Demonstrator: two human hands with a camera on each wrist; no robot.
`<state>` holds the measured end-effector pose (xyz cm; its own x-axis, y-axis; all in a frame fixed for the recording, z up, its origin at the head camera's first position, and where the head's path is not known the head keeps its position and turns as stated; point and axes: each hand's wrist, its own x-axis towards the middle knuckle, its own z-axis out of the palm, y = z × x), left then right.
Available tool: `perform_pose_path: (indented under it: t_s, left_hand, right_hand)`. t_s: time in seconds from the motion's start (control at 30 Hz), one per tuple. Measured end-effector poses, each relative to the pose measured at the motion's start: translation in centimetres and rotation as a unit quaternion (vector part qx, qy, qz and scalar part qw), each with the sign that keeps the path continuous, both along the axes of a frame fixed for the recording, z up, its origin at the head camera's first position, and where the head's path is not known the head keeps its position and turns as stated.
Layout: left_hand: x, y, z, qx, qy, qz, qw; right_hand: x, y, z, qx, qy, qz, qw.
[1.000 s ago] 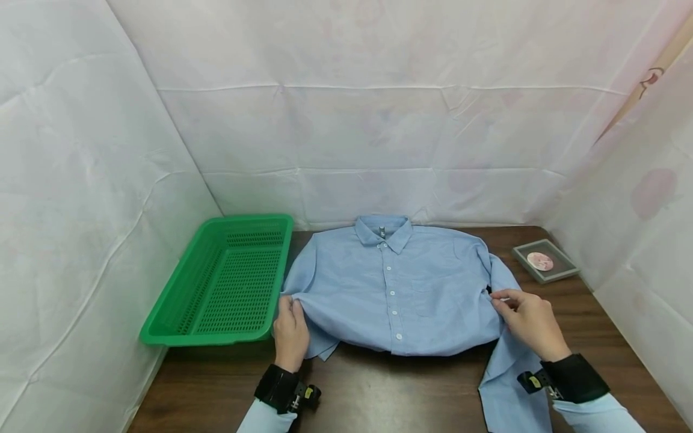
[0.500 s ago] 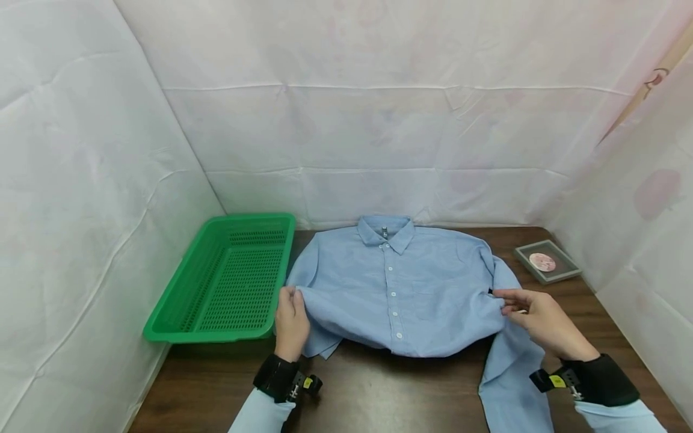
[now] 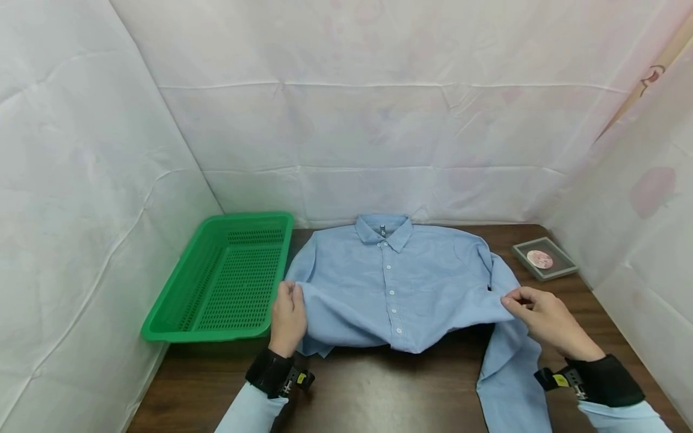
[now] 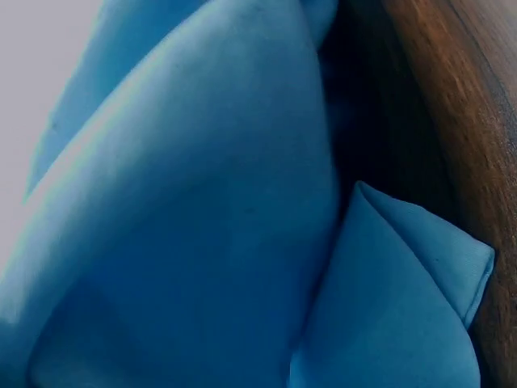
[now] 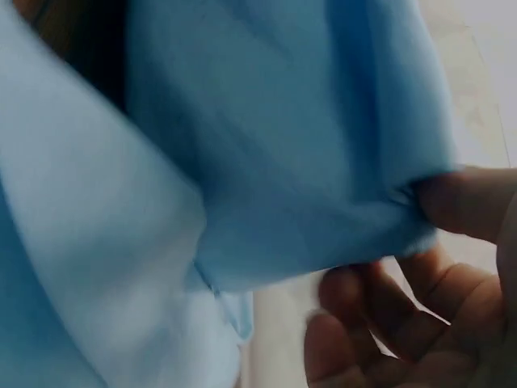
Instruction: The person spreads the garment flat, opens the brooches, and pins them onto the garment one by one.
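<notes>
Nearest me, black bands (image 3: 269, 371) circle my wrists. My hands are well apart: the left hand (image 3: 289, 319) grips one side of a light-blue, button-front cloth shirt (image 3: 357, 270), and the right hand (image 3: 544, 316) pinches its other side between thumb and fingers. The shirt lies front up on the brown wood-grained table (image 3: 379, 397), lower edge lifted between my hands, one sleeve trailing toward me on the right, collar farthest away. Just left of it sits a green rectangular slotted basket (image 3: 206, 337); at far right, a flat grey frame (image 3: 560, 266) bears a round pinkish disc (image 3: 539, 259). Behind hangs white cloth sheeting (image 3: 368, 132).
</notes>
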<state>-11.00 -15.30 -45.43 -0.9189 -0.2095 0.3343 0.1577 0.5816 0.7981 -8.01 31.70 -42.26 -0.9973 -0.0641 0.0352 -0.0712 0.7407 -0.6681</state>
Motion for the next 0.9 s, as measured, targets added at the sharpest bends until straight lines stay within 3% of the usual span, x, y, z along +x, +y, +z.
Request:
perform_pose_path:
  t_s: [0.17,0.3,0.37,0.53,0.67,0.8,0.9]
  left_hand:
    - [0.2,-0.6,0.6,0.011,-0.067,-0.058,0.996]
    - [0.9,-0.8,0.9,0.06,-0.138,-0.117,0.9815]
    - [1.3,-0.9,0.9,0.067,-0.158,-0.153,0.9732]
    - [2.4,-1.1,0.1,0.008,-0.161,-0.231,0.9594]
    - [3.1,-1.4,-1.2,-0.022,-0.166,-0.238,0.9568]
    - [3.6,-2.1,-2.5,-0.027,-0.19,-0.218,0.9568]
    - [4.0,-2.8,-3.3,-0.038,-0.2,-0.205,0.9575]
  right_hand:
    - [0.2,-0.5,-0.2,-0.059,-0.046,-0.006,0.9972]
    - [0.6,-1.2,-0.5,-0.069,-0.045,-0.024,0.9963]
    - [0.7,-1.6,-0.6,-0.082,-0.046,-0.035,0.995]
    - [1.1,-2.2,-0.9,-0.1,-0.04,-0.051,0.9929]
    - [1.2,-1.9,-1.7,-0.077,-0.046,-0.028,0.9956]
    - [1.3,-0.5,-2.9,-0.048,-0.076,0.029,0.9956]
    - [1.4,0.7,-3.7,-0.033,-0.114,0.07,0.9904]
